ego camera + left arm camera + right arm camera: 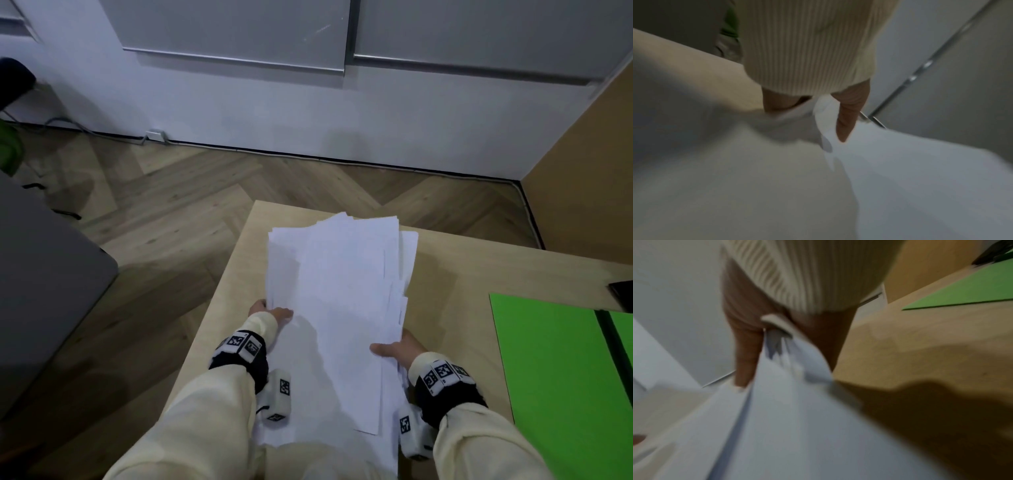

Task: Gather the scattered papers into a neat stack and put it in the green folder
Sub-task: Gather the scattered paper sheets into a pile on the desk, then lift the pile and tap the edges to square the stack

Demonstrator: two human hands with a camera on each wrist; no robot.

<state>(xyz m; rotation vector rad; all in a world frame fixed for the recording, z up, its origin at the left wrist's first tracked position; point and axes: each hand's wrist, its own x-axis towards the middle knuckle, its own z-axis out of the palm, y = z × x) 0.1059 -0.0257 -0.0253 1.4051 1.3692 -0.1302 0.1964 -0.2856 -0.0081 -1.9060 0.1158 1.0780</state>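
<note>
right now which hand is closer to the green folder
Right. The right hand grips the papers at their right edge, on the side where the green folder lies. The left hand holds their left edge, farther away.

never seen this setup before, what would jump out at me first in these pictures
First, the big untidy sheaf of white papers in the middle of the wooden table, its edges fanned out of line. Both hands grip it: the left hand at its left edge, the right hand at its right edge, thumb on top. Next is the bright green folder, lying flat on the table to the right, apart from the papers.
</note>
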